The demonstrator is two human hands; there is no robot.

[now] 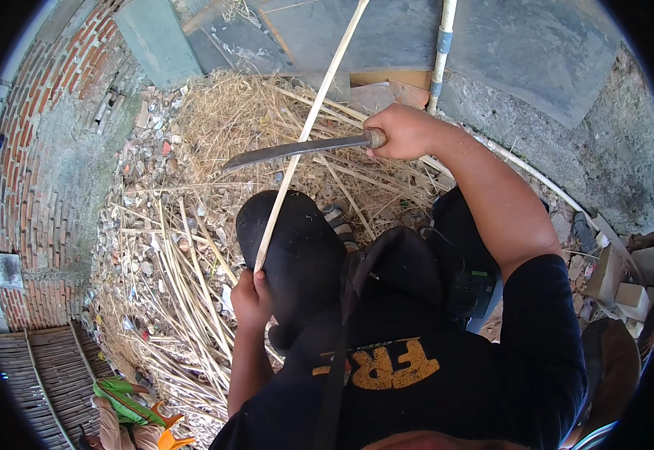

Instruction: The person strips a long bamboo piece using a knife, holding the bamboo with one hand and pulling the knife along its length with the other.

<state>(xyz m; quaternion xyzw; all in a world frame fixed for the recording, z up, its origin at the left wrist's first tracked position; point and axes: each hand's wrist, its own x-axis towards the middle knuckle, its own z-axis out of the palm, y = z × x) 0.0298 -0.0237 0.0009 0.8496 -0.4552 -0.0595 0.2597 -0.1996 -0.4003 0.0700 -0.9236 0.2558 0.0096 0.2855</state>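
My left hand (252, 298) is closed around the lower end of a long, pale bamboo strip (334, 67), beside my bent knee in dark trousers (289, 229). The strip slants up and away past the top of the view. In my right hand (405, 133) is the short handle of a machete (267, 155). Its long dark blade points left and crosses the strip a little beyond the knee. Whether the edge bites into the strip, I cannot tell.
Many pale strips (199, 289) lie on rubble to the left. Beyond my knee is a heap of dry shavings (229, 112). A brick wall (46, 142) rises at left; grey panels (529, 56) and a white pipe (443, 52) stand ahead. A person in green (128, 405) is at lower left.
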